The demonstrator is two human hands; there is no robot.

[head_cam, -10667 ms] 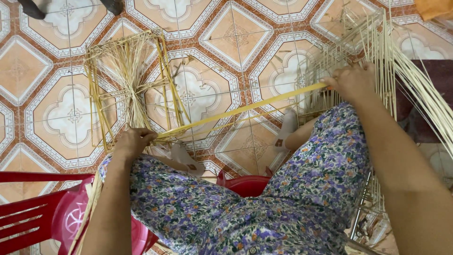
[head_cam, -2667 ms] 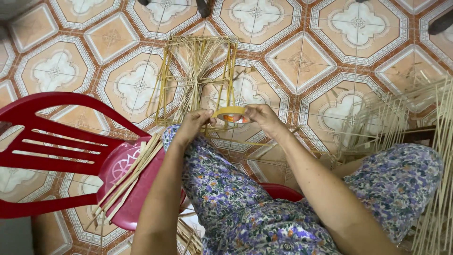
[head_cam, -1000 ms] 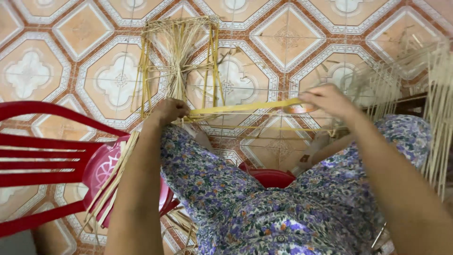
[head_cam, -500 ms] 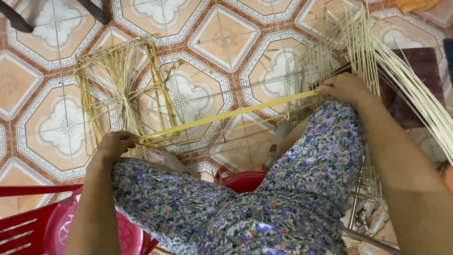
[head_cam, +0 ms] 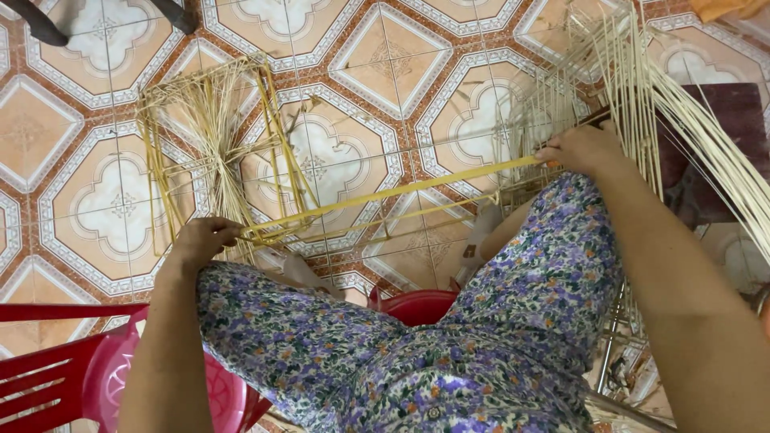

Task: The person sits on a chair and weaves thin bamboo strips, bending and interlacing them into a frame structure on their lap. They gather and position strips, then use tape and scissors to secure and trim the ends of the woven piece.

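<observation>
Red chair (head_cam: 48, 377): lower left corner, plastic, slatted back, just beside the person's left knee.
Woven frame (head_cam: 212, 152): pale yellow strands on a boxy frame, standing on the tiled floor (head_cam: 377, 64) ahead of the left hand.
Left hand (head_cam: 204, 240): grip closed on the left end of the yellow strip, fingers curled over it, close to the frame's lower edge.
Yellow strip (head_cam: 385, 195): flat, long, drawn in a straight line between the two hands, rising slightly to the right, above the floor and the knees.
Floral trousers (head_cam: 385, 353): cover both knees, beneath the strip.
Right hand (head_cam: 581, 148): grip closed on the strip's right end, over the right knee.
Pale cane bundle (head_cam: 690, 136): many thin strands fanning downward at the far right, touching the right hand's far side.
</observation>
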